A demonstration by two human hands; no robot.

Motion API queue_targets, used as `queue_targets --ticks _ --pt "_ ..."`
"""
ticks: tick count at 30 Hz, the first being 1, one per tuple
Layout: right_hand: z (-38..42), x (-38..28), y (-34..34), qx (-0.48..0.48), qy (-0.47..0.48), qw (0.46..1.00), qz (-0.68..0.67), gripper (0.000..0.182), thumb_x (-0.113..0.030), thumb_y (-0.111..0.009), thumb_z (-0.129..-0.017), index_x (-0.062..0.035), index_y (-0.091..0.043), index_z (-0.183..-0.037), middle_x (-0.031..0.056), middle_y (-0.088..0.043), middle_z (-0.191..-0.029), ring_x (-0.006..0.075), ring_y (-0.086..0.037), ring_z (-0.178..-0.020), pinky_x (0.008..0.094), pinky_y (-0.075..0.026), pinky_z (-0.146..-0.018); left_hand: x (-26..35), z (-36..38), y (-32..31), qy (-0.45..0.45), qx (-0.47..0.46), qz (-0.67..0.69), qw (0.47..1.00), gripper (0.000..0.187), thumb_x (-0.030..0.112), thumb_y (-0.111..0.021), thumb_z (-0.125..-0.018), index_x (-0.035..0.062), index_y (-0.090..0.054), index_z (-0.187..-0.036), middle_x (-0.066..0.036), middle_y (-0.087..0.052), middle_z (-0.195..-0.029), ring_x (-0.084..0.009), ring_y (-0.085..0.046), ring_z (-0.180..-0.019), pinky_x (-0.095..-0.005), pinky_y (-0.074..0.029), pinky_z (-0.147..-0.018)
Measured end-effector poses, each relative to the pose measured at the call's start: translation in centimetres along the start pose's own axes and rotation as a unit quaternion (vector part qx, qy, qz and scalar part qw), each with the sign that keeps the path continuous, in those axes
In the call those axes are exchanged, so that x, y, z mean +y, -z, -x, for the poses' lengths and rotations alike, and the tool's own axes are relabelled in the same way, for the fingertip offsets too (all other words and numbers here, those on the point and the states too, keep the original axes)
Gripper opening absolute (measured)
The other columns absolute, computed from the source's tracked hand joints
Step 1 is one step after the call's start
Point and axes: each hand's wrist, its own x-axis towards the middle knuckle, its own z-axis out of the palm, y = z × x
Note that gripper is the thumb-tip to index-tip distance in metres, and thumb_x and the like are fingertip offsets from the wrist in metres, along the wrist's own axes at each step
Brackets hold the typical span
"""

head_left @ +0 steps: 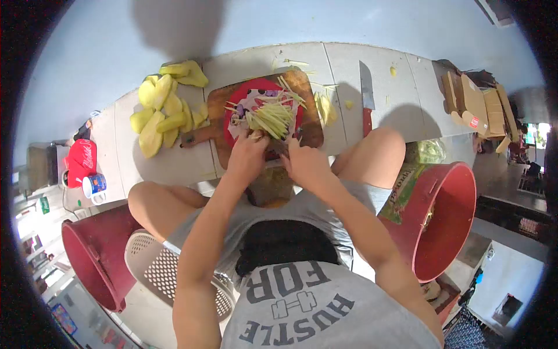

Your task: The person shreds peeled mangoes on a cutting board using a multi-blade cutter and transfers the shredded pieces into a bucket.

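A red plate (231, 128) with a patterned centre rests on the wooden cutting board (218, 104). Thin pale green vegetable strips (272, 119) are heaped on it, some reaching past its edge. At the plate's near edge, my left hand (251, 150) has its fingers curled in beside the strips; what they pinch is hidden. Close on its right, my right hand (305, 163) is closed around something dark and narrow that I cannot make out. Peeled pale green vegetable pieces (152, 134) lie piled left of the board, and another piece (326, 109) lies on its right.
A knife (367, 93) with a red handle lies on the tiled surface (343, 64) to the right. Red bins (444, 224) stand on both sides, with a perforated basket (157, 267) at lower left. A patterned mug (95, 185) and cardboard boxes (474, 102) occupy opposite ends.
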Motion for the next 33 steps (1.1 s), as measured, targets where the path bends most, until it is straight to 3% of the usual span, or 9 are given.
queue_targets --ticks 2,6,8,18,21,23,26,29,33 --pt "0.0 -0.3 1.3 -0.012 -0.012 1.0 0.001 0.033 -0.035 -0.059 -0.095 -0.0027 -0.054 -0.101 0.0191 -0.068 -0.072 0.0391 -0.069 -0.067 0.0515 -0.054 -0.061 -0.3 -0.3 -0.1 -0.038 0.048 -0.012 0.998 0.026 0.0 -0.06 -0.073 0.0021 -0.067 -0.098 -0.016 -0.065 -0.106 -0.0401 -0.058 -0.102 -0.0468 -0.049 -0.09" --pt "0.4 -1.2 2.6 -0.049 0.004 0.999 0.016 0.036 -0.034 -0.057 -0.095 -0.0005 -0.055 -0.107 0.0208 -0.071 -0.082 0.0375 -0.072 -0.077 0.052 -0.056 -0.067 -1.0 0.0 -0.5 -0.043 -0.015 -0.004 0.999 0.026 0.001 -0.061 -0.073 0.0014 -0.066 -0.099 -0.018 -0.064 -0.107 -0.0403 -0.058 -0.104 -0.047 -0.049 -0.091" --pt "0.0 0.7 -1.4 -0.004 -0.008 0.999 -0.042 0.033 -0.034 -0.059 -0.095 -0.0016 -0.052 -0.1 0.0193 -0.068 -0.071 0.0394 -0.069 -0.067 0.0527 -0.054 -0.062 -0.4 0.1 0.2 -0.011 -0.027 -0.011 0.999 0.027 0.003 -0.062 -0.073 0.0008 -0.066 -0.099 -0.019 -0.064 -0.107 -0.0409 -0.058 -0.105 -0.0469 -0.048 -0.091" --pt "0.4 0.0 -0.1 0.027 0.0 1.0 0.0 0.032 -0.033 -0.059 -0.095 -0.002 -0.051 -0.099 0.0193 -0.066 -0.067 0.0384 -0.069 -0.065 0.0505 -0.054 -0.056 -1.0 -0.1 -0.1 -0.041 0.029 -0.023 0.998 0.027 0.003 -0.062 -0.072 0.0001 -0.067 -0.098 -0.018 -0.064 -0.109 -0.0401 -0.057 -0.106 -0.0464 -0.048 -0.092" --pt "0.6 -1.4 2.3 -0.019 -0.01 1.0 -0.012 0.033 -0.032 -0.057 -0.095 0.0001 -0.055 -0.104 0.0212 -0.071 -0.079 0.0388 -0.071 -0.073 0.0516 -0.056 -0.067 -1.1 -0.4 0.0 -0.036 0.03 0.013 0.999 0.026 0.003 -0.062 -0.072 0.0006 -0.067 -0.097 -0.017 -0.064 -0.109 -0.0394 -0.057 -0.108 -0.0461 -0.048 -0.093" --pt "1.3 -0.9 0.6 0.028 0.014 0.999 -0.004 0.03 -0.032 -0.059 -0.094 -0.0024 -0.051 -0.097 0.018 -0.066 -0.065 0.0376 -0.067 -0.06 0.0499 -0.054 -0.054 -0.7 0.2 0.1 -0.032 0.016 0.034 0.999 0.025 0.002 -0.063 -0.071 0.001 -0.067 -0.096 -0.017 -0.064 -0.109 -0.0394 -0.057 -0.108 -0.0461 -0.048 -0.093" --pt "0.8 0.3 -1.1 0.034 0.013 0.999 0.008 0.03 -0.031 -0.059 -0.094 -0.0021 -0.051 -0.096 0.0169 -0.065 -0.064 0.0373 -0.067 -0.058 0.0496 -0.053 -0.054 -1.2 0.2 -0.8 -0.052 0.053 -0.007 0.997 0.024 0.002 -0.063 -0.071 0.0005 -0.067 -0.095 -0.016 -0.064 -0.109 -0.04 -0.057 -0.108 -0.0462 -0.048 -0.094" --pt "1.6 -1.5 1.8 0.03 0.032 0.999 0.004 0.03 -0.032 -0.059 -0.094 -0.0022 -0.051 -0.096 0.0177 -0.065 -0.065 0.038 -0.067 -0.059 0.0496 -0.053 -0.053 -1.2 0.4 -0.7 -0.021 0.024 0.028 0.999 0.025 0.002 -0.063 -0.071 -0.0001 -0.067 -0.096 -0.016 -0.064 -0.11 -0.0408 -0.057 -0.109 -0.0461 -0.049 -0.094" --pt "0.7 0.1 -1.9 0.028 0.007 1.0 -0.003 0.03 -0.032 -0.059 -0.094 -0.0026 -0.051 -0.096 0.0186 -0.065 -0.065 0.0385 -0.067 -0.059 0.0499 -0.053 -0.053 -1.2 0.3 -0.6 -0.007 0.004 0.026 1.0 0.029 0.0 -0.062 -0.071 -0.0005 -0.068 -0.1 -0.017 -0.064 -0.113 -0.0417 -0.056 -0.112 -0.0463 -0.049 -0.094"
